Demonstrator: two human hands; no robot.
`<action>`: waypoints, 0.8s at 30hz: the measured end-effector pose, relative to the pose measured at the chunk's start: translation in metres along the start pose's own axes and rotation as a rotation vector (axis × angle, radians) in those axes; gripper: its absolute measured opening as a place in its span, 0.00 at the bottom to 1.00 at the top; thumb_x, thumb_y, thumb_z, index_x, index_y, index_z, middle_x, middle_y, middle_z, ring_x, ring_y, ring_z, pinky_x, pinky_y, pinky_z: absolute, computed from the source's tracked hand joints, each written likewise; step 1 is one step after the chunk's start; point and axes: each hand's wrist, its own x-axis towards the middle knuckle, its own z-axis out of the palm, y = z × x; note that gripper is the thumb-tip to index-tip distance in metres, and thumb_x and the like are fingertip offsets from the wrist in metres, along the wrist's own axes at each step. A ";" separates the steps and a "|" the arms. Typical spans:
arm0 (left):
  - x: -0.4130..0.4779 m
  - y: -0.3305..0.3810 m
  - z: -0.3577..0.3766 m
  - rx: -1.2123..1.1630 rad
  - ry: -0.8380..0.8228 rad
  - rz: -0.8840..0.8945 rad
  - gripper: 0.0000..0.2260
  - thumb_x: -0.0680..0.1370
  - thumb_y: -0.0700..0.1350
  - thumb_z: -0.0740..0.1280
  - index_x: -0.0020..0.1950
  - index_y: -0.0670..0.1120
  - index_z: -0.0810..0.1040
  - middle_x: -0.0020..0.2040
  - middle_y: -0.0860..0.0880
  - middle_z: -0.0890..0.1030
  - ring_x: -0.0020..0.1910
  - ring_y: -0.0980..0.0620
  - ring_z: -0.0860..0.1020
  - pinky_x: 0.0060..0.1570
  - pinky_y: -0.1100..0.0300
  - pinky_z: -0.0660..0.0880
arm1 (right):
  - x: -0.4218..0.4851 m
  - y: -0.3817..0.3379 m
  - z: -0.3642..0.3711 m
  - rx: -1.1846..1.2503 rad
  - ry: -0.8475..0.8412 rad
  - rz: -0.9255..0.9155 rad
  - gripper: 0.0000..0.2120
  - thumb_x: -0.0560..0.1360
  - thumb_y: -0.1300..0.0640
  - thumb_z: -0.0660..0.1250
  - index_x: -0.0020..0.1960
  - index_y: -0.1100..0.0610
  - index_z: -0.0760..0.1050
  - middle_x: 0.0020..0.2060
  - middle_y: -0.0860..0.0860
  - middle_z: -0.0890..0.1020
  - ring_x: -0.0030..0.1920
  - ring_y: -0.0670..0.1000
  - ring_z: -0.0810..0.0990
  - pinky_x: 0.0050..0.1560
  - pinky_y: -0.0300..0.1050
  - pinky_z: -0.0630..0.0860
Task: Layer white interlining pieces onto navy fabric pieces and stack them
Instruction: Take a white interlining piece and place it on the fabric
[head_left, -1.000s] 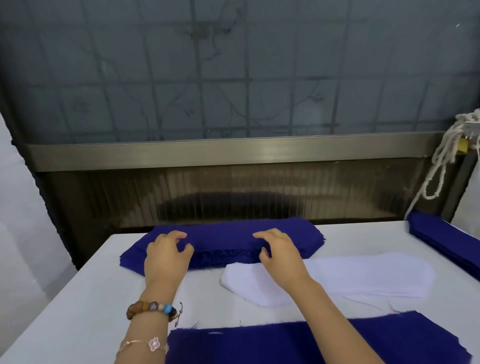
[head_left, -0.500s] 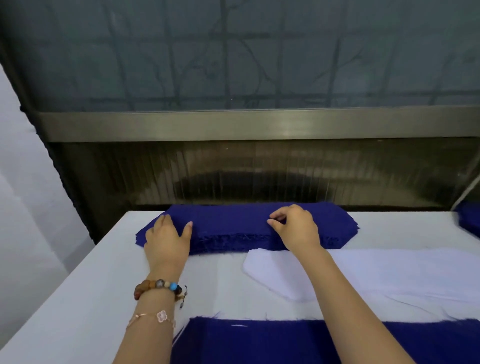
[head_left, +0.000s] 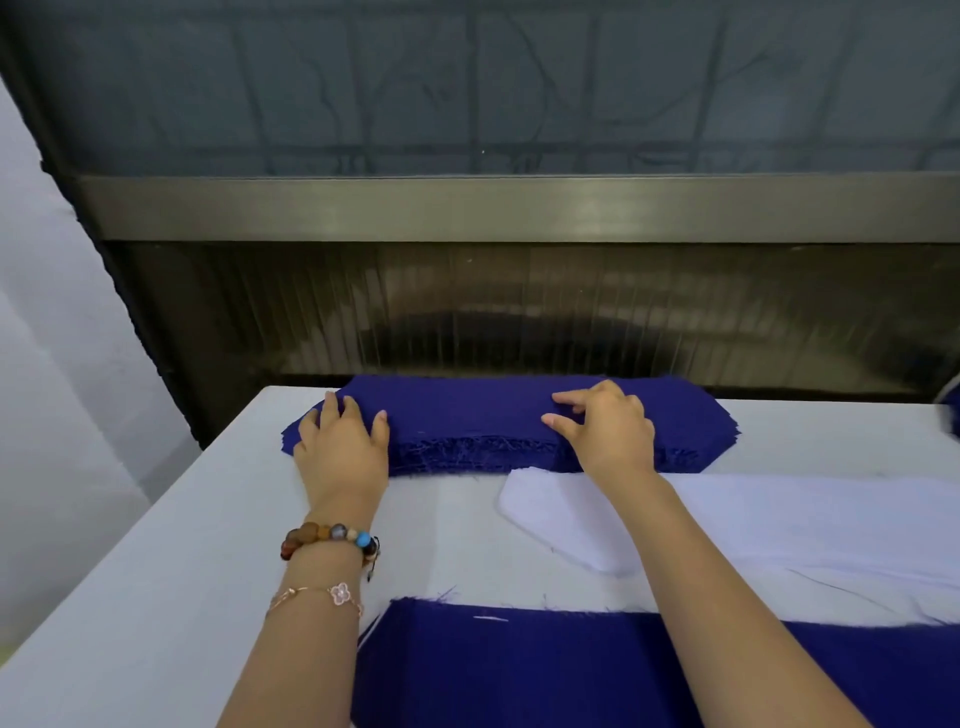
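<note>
Seemingly barely begun: left hand (head_left: 340, 452) flat-fingered on navy stack (head_left: 467, 415), right hand (head_left: 608, 436) fingers curled there (pinch unclear), white interlining (head_left: 779, 519) wristward, unlayered

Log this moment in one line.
left hand: flat on navy stack, left end | right hand: fingertips on stack top | interlining: on table beside stack

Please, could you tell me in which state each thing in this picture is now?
navy stack, piled flat at the far side of the table, both hands on it.
white interlining pile, lying flat just in front of that stack.
near navy piece, spread flat, its visible part bare of interlining.
left hand, fingers straight, resting on the stack's left end.
right hand, fingers partly curled on the stack's top; grip unclear.
</note>
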 end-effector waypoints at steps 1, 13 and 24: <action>0.000 0.000 0.000 0.007 0.009 0.011 0.23 0.84 0.54 0.53 0.76 0.44 0.64 0.78 0.44 0.61 0.76 0.42 0.58 0.71 0.46 0.62 | 0.000 0.000 0.000 -0.001 -0.001 -0.001 0.21 0.75 0.43 0.67 0.66 0.45 0.75 0.61 0.51 0.75 0.61 0.56 0.71 0.57 0.52 0.71; 0.007 -0.004 -0.006 -0.321 0.118 0.075 0.10 0.78 0.42 0.68 0.58 0.44 0.84 0.60 0.44 0.82 0.64 0.44 0.74 0.66 0.47 0.70 | 0.000 0.002 0.000 0.033 -0.005 0.005 0.18 0.74 0.43 0.68 0.63 0.44 0.76 0.59 0.50 0.76 0.60 0.55 0.72 0.56 0.51 0.72; 0.019 -0.009 -0.011 -0.571 0.066 -0.135 0.21 0.77 0.41 0.71 0.69 0.41 0.73 0.61 0.40 0.76 0.52 0.47 0.75 0.56 0.53 0.73 | 0.001 0.001 0.001 0.041 0.002 0.005 0.17 0.74 0.44 0.69 0.62 0.44 0.76 0.59 0.50 0.76 0.59 0.54 0.72 0.55 0.50 0.71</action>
